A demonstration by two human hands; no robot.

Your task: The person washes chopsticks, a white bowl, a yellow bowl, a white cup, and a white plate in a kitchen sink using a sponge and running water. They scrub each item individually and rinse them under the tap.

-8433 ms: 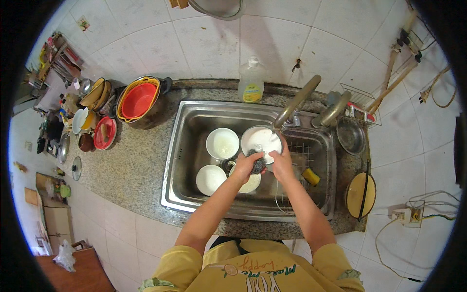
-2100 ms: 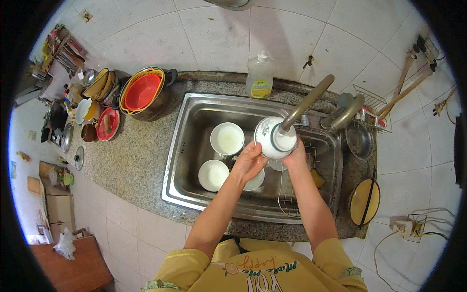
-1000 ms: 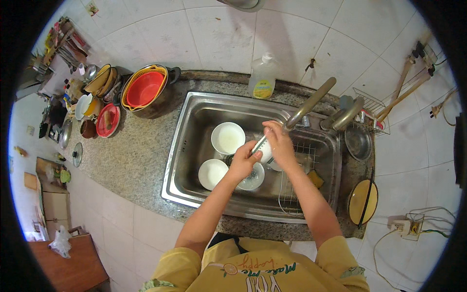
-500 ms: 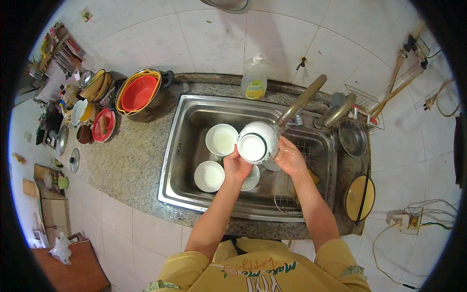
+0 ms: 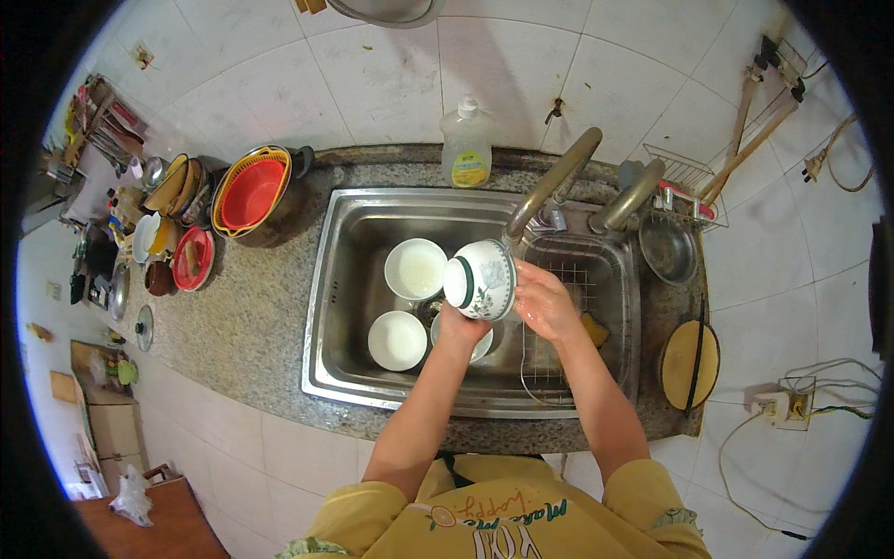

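Over the sink, a white bowl (image 5: 485,278) with a dark green band and a floral pattern is tipped on its side, its foot toward the left and its mouth toward the right. My left hand (image 5: 460,326) grips it from below. At the rim, my right hand (image 5: 545,300) has its fingers curled against the bowl, partly hidden by it. The tap spout (image 5: 557,179) ends just above the bowl. In the left basin of the sink (image 5: 358,244) sit a white bowl (image 5: 415,268), a second white bowl (image 5: 398,341) and another bowl (image 5: 480,348) partly covered by my left hand.
A wire rack (image 5: 549,377) and a yellow sponge-like piece (image 5: 593,331) lie in the right basin. Behind the sink stands a soap bottle (image 5: 467,149). A red basket (image 5: 253,194) in a pot is at left; a metal bowl (image 5: 669,252) and a round yellow board (image 5: 687,368) at right.
The bowl has turned from foot-up toward me to lying sideways, its foot now to the left. My left hand has shifted beneath it. The whole view has shifted slightly.
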